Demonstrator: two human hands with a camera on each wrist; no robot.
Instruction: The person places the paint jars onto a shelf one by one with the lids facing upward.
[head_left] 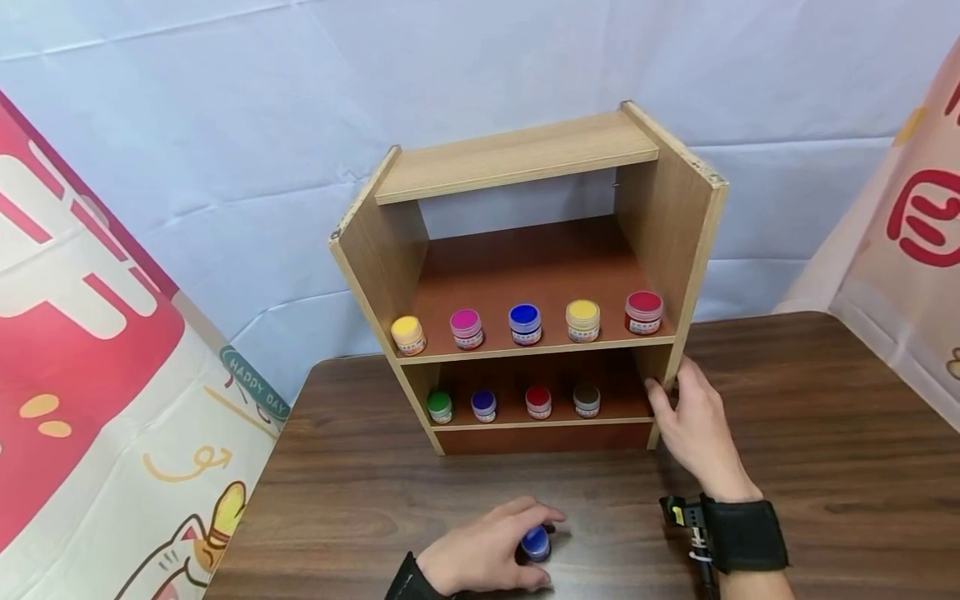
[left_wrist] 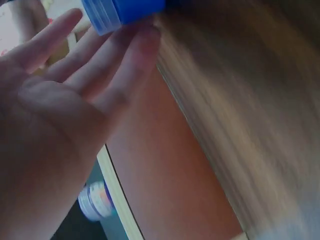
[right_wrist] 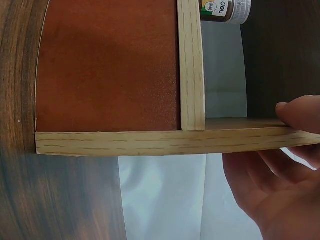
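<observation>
On the table in front of the shelf is a small blue paint jar [head_left: 536, 543]. Around it my left hand [head_left: 491, 546] spreads its thumb and fingers, leaving a gap at the thumb. The left wrist view has this blue jar [left_wrist: 127, 12] at the fingertips, the fingers nearly straight. At the right, my right hand [head_left: 696, 425] grips the side panel of the wooden shelf [head_left: 536, 340]. Thumb inside and fingers outside, the right hand [right_wrist: 280, 170] straddles the panel edge [right_wrist: 150, 141] in the right wrist view.
Several paint jars line the middle board, among them a pink jar [head_left: 467, 329] and a red jar [head_left: 644, 312]. Below them stand more, including a green jar [head_left: 439, 407] and a brown jar [head_left: 587, 401]. Behind the dark wooden table [head_left: 337, 500] hangs pale cloth [head_left: 187, 125].
</observation>
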